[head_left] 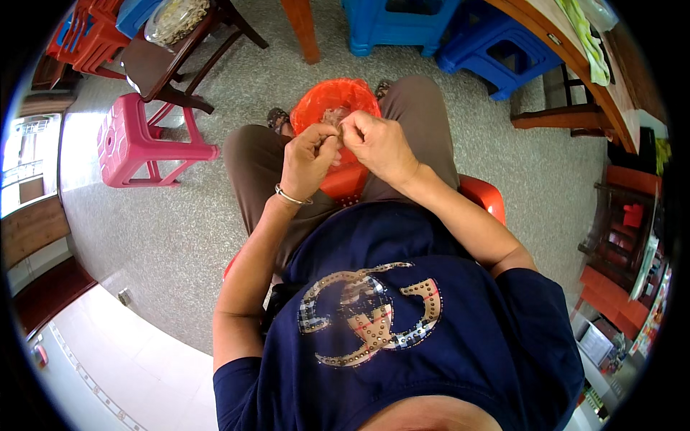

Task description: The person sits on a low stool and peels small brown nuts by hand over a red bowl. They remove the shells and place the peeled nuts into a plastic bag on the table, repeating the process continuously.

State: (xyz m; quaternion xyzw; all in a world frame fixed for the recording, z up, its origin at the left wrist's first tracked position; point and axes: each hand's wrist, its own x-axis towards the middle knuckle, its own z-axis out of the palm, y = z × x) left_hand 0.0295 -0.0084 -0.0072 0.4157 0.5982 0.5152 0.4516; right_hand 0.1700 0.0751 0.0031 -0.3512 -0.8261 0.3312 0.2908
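Observation:
My left hand point(308, 160), with a bangle point(292, 195) at its wrist, meets my right hand point(380, 141) fingertip to fingertip above my lap. Both pinch a small, thin thing point(340, 129) that the fingers mostly cover; its kind is unclear. Just beyond and below them, between my feet, stands a red container lined with a red plastic bag point(329, 92). Pale, tangled scraps point(335, 115) lie inside the bag, partly hidden by my hands.
A dark wooden chair point(156, 67) at upper left bears a clear container of what look like bean sprouts point(180, 20). Beside it stands a pink plastic stool point(129, 145). Blue plastic stools point(401, 24) and a wooden table point(593, 59) with a green cloth point(587, 40) are at upper right.

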